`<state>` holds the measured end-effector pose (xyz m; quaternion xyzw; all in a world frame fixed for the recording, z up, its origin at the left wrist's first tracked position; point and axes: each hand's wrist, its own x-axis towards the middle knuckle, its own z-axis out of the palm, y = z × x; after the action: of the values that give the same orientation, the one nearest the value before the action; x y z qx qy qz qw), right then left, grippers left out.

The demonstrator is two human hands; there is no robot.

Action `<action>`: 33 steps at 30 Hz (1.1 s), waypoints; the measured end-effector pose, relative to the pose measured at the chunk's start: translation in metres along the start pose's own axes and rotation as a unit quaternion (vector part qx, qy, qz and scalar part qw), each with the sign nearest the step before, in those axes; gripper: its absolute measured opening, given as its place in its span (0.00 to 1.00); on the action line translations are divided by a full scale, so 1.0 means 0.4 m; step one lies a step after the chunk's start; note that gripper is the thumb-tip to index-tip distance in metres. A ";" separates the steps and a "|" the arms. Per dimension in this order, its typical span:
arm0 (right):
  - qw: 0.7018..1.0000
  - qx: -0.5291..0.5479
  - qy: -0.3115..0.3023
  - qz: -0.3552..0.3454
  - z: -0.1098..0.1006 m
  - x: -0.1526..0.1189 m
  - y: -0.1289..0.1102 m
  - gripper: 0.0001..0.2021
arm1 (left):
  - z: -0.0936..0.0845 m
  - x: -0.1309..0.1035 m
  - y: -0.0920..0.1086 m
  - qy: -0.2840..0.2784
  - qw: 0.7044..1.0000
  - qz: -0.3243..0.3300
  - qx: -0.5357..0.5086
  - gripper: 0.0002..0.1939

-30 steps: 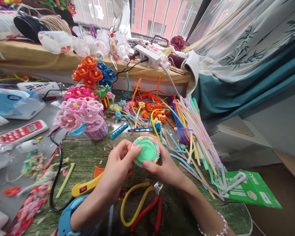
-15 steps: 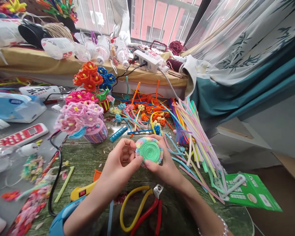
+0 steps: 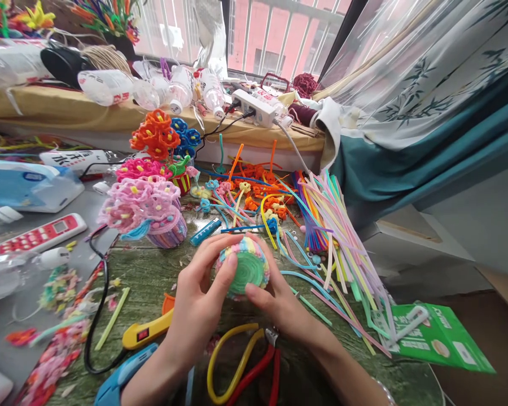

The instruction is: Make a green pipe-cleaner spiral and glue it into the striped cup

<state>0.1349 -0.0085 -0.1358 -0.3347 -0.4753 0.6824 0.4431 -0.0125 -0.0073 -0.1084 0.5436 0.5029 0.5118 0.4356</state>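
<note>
A small round pot made of pipe cleaners (image 3: 249,273), with a green spiral base and pastel striped sides, is held between both hands above the table. Its green base faces me. My left hand (image 3: 205,282) grips it from the left, thumb pressed on the edge of the base. My right hand (image 3: 275,293) wraps around the right side, with its thumb at the lower rim; its other fingers are mostly hidden behind the pot. Below the hands lie pliers (image 3: 266,361) with red and yellow handles. A yellow glue gun (image 3: 148,330) lies beside my left forearm.
Pipe-cleaner flower pots (image 3: 165,225) stand at the back left near a blue lighter (image 3: 205,232). Loose pipe cleaners (image 3: 342,225) spread across the right, by a green packet (image 3: 444,338). A black cable (image 3: 104,299) curves along the left. Plastic bottles (image 3: 105,86) line the sill.
The pot has tilted and moved slightly left and down, showing more of its striped side. My left hand has shifted its fingers over the top and its thumb up the base.
</note>
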 end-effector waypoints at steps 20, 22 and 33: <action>0.996 -0.036 -0.043 0.071 -0.048 0.006 -0.029 0.25 | 0.000 0.002 0.016 -0.049 0.997 -0.056 -0.023 0.12; 0.997 -0.022 -0.046 0.065 -0.045 0.004 -0.021 0.29 | -0.001 0.000 0.018 -0.041 0.998 -0.041 -0.014 0.12; 0.996 0.027 -0.039 0.074 -0.027 0.002 0.002 0.34 | -0.016 0.000 0.002 -0.073 0.997 0.019 0.028 0.13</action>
<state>0.1438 -0.0042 -0.1399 -0.3300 -0.4475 0.7385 0.3815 -0.0189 -0.0077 -0.1071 0.6010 0.4734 0.4648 0.4458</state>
